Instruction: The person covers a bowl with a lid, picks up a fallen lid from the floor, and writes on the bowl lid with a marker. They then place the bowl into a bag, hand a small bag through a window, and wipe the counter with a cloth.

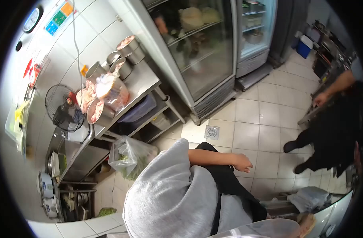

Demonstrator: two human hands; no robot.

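My left arm reaches out from a grey sleeve point(165, 186), over the black apron point(241, 198). At its end my left hand point(242, 163) hangs above the tiled floor, fingers curled in and nothing visible in them. At the lower right, what looks like my right hand point(306, 224) shows small and blurred beside a pale board or counter edge point(332, 216); its fingers cannot be made out. A clear curved plastic piece point(260, 230) crosses the view in front of me. Near that hand lies a crumpled whitish plastic bag point(308, 198).
A steel table point(148, 81) holds metal pots point(132, 49), raw meat point(86, 97) and a bag of meat point(114, 91). A fan point(64, 107) stands beside it, a bag of greens point(132, 156) below. Glass-door fridges point(205, 51) line the wall. Another person point(328, 127) stands right, near a floor drain point(211, 132).
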